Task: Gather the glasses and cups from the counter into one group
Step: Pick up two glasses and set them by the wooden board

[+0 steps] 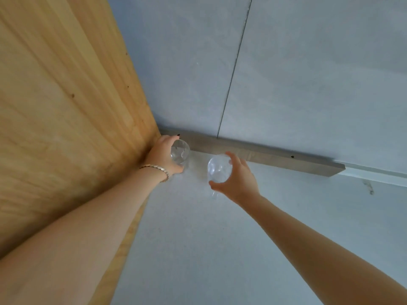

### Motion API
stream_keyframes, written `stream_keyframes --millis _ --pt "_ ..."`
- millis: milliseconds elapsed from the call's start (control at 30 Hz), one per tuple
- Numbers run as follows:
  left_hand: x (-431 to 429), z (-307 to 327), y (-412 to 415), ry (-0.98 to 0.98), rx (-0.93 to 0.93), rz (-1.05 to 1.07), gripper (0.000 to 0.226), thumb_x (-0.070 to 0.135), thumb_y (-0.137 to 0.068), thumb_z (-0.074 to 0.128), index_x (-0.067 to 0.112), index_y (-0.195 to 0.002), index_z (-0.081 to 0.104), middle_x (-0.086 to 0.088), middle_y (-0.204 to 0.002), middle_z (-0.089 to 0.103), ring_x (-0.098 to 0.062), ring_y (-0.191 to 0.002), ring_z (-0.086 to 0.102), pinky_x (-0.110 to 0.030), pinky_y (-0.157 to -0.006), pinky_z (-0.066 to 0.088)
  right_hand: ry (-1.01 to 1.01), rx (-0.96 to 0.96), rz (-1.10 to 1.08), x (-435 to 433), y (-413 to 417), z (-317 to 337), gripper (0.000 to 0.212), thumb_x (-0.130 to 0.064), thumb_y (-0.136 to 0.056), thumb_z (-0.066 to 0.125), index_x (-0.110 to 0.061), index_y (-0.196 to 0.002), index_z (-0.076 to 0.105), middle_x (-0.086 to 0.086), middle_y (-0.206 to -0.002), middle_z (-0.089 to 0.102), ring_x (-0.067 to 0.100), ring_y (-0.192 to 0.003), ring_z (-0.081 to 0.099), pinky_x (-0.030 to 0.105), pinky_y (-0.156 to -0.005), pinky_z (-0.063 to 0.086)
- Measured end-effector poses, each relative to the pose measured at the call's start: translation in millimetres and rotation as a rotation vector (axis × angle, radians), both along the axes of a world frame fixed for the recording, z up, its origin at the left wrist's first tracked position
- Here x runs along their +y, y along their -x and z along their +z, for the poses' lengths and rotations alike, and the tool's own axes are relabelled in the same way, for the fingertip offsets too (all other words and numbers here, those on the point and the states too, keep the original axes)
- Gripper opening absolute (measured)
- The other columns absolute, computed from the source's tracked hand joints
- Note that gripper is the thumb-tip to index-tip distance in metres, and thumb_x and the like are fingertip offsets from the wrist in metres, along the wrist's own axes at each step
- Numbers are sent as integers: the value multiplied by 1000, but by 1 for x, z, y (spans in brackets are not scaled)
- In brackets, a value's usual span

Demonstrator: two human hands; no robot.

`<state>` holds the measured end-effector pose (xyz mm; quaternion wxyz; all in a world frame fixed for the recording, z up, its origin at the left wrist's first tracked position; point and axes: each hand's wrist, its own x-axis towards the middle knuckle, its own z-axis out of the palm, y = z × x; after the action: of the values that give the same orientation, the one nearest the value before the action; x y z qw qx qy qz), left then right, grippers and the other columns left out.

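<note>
1. Left hand (pixel 164 154) wraps a clear glass (pixel 180 150), fingers curled round its far side, thumb on the near side, closed on it.
2. Right hand (pixel 239 179) grips a second glass (pixel 219 168) from the right, thumb at the near rim, fingers over the far rim, closed on it.
3. Both glasses seen from above, upright, mouths facing the camera; near each other but apart, a strip of bare counter between them.
4. Left glass sits in the back corner, just beside the wood panel (pixel 66 106) and near the grey strip (pixel 264 155) along the wall foot.
5. Cannot tell whether either glass rests on the counter (pixel 187 238) or is lifted just off it.
6. Counter is pale grey-white; a faint reflection shows below the right glass.
7. Wall (pixel 308 73) behind is pale grey with one thin vertical seam.
8. Left wrist wears a metal bracelet (pixel 155 167); dark nail polish shows on one left fingertip at the strip.
9. Both forearms bare, reaching in from the bottom corners of the head view.
10. Small dark mark on the counter at far right, near the strip's end.
</note>
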<state>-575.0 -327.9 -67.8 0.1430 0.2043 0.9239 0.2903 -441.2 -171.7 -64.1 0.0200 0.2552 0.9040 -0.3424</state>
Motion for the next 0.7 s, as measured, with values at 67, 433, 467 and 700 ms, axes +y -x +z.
stream_keyframes --millis 67,433,467,700 --pt "0 -3 1 -13 19 2 86 4 -59 80 7 -136 42 -12 -140 42 -23 -128 42 -18 -98 32 -3 -12 8 1 26 -3 86 -33 -63 80 -25 -136 35 4 -134 47 25 -114 55 33 -86 47" --pt "0 -5 1 21 55 6 86 10 -63 82 10 -138 40 -9 -139 43 -24 -126 44 -30 -100 39 100 -93 114 -3 29 -11 116 -42 -68 80 -18 -149 1 8 -152 23 28 -134 38 43 -102 43" --pt "0 -4 0 49 42 -10 87 11 -66 81 9 -140 36 -10 -144 38 -24 -131 39 -31 -104 36 87 -130 149 0 18 -9 113 -41 -68 79 -17 -149 3 9 -151 25 28 -134 37 43 -104 42" --pt "23 32 -53 415 311 -133 70 28 -79 68 8 -139 36 -20 -148 28 -34 -134 33 -42 -108 32 25 -482 270 52 -79 12 62 -31 -83 67 -17 -137 40 7 -136 51 23 -123 49 33 -99 40"
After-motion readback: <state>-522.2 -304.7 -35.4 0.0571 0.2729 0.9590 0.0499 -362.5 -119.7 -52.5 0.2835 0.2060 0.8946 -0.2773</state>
